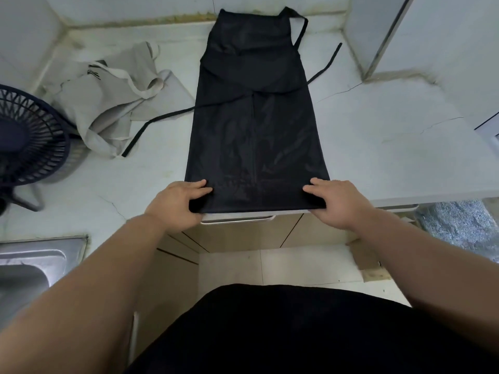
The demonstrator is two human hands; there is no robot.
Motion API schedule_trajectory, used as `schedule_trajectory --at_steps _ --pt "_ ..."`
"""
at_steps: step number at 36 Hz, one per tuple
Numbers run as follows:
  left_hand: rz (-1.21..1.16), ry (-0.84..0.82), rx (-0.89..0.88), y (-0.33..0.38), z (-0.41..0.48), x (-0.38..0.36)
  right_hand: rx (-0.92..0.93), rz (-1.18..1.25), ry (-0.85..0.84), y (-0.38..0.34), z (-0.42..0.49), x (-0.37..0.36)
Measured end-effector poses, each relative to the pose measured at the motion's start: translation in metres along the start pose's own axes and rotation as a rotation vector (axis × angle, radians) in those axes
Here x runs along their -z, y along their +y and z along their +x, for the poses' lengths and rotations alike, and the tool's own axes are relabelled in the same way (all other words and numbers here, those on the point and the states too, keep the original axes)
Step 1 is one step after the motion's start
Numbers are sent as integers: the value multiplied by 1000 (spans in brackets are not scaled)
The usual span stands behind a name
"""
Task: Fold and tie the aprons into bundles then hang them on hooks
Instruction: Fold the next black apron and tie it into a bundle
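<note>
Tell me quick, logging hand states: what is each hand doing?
Left hand: closed on the black apron hem's left corner.
Right hand: closed on its right corner.

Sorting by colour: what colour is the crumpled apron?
Light beige-grey apron with a small dark print, seen in the head view.

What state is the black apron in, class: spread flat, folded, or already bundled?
Folded lengthwise into a long strip, not bundled: the black apron lies flat on the counter, ties loose at its sides, left hand and right hand gripping its near corners.
</note>
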State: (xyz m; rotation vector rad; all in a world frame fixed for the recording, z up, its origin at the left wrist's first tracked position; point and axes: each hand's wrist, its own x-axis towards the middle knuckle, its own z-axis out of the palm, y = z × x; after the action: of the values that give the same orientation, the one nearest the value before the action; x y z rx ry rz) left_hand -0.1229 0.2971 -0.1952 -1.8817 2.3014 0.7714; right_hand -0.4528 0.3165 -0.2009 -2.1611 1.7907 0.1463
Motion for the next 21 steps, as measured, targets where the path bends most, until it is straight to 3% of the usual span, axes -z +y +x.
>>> schedule_trajectory --at_steps 3,8,11,14,21 --pt "-250 -34 86 4 2 15 -170 362 3 4 -2 14" --pt "-758 89 269 -2 4 20 -282 593 16 8 7 27" --pt "-938 161 330 -1 8 15 -363 729 8 13 12 25" --pt "-886 286 327 8 17 8 -380 718 42 17 19 23" --pt "-376 349 387 9 38 -6 -445 425 165 18 33 8"
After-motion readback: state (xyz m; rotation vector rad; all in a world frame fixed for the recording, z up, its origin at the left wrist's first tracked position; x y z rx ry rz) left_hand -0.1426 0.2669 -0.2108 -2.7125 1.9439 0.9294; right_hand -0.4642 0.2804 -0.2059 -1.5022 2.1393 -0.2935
